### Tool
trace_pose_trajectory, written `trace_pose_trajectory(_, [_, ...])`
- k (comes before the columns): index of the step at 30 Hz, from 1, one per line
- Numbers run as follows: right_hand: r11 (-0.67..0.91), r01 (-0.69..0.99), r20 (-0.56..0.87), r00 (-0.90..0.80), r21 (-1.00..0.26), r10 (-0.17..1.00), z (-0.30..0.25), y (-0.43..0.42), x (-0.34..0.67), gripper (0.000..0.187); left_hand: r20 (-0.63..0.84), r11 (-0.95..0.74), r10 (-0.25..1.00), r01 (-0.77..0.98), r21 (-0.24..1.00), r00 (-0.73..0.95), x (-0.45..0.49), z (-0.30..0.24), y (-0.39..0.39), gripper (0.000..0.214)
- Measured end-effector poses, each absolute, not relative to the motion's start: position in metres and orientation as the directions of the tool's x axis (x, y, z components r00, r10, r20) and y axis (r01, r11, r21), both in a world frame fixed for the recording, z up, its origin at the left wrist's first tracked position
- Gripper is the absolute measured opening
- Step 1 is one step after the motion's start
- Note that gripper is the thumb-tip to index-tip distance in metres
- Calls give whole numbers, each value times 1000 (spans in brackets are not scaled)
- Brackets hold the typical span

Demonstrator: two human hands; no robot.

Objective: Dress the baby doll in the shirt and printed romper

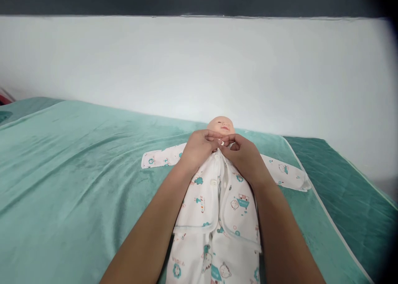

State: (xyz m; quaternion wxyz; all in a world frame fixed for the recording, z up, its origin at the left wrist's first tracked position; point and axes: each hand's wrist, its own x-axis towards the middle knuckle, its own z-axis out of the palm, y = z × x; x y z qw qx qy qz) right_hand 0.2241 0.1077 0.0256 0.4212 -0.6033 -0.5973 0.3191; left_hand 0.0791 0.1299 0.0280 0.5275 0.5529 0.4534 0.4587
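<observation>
A broad, smooth white wall [199,68] stood behind a pale green, soft-pile cloth [77,180], with a dark green quilted cover [348,180] showing to its right. On the pale cloth lay a white fabric baby jacket [194,215] with teal animal prints, its sleeves stretched out to both sides. A white printed lower garment [230,253] showed beneath its hem. The left hand [200,147] and right hand [244,151] met at the jacket's neck, each pinching the front edge between thumb and fingers, just below a round, pinkish doll's head [220,123]. A small, round, whitish button [214,183] sat below the hands, nearer the left one
</observation>
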Motion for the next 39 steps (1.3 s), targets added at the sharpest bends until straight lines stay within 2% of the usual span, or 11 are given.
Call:
trace_pose_trajectory(7, [138,446,153,-2,-885,988,21,107,228,28,-44,42,981,18,999,190,76,30,126,31])
trace_pose_trajectory(14, [195,467,221,1,-862,975,21,104,226,21,-62,62,985,3,998,162,78,33,123,38])
trace_pose_trajectory(19, [165,463,195,17,-871,981,23,104,224,21,-55,50,986,36,998,157,78,34,123,37])
trace_pose_trajectory(24, [153,450,177,12,-880,984,26,103,223,21,-74,56,990,151,987,120,79,38,123,34])
trace_pose_trajectory(28, [128,449,156,24,-884,988,25,103,224,20,-51,38,982,77,996,183,75,36,124,28])
trace_pose_trajectory(33, [90,442,162,127,-892,978,21,104,226,20,-50,62,974,-48,997,221,70,32,126,24])
trace_pose_trajectory(39, [113,509,221,157,-853,963,19,106,225,18,-1,-6,987,44,999,160,76,32,126,19])
